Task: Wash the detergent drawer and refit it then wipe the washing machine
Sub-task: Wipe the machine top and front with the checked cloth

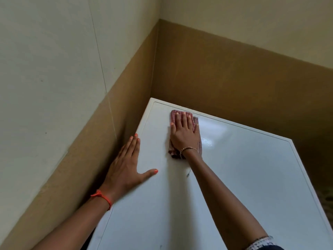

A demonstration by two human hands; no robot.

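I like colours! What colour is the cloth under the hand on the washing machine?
The cloth is reddish-pink with a checked pattern, seen in the head view.

Right hand [183,134] covers most of the cloth [196,122]; only its borders show. Washing machine [243,177] top is cut off by the lower edge. Small dark mark [188,175] on it: too small to identify. Patterned patch [325,199], right edge: blurred.

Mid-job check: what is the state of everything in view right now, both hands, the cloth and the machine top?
right hand: flat, fingers straight, pressing the cloth.
left hand: flat, fingers straight, resting on the top's left edge, holding nothing.
cloth: lying flat near the back left corner, under the right hand.
washing machine top: glossy, with one small dark mark.
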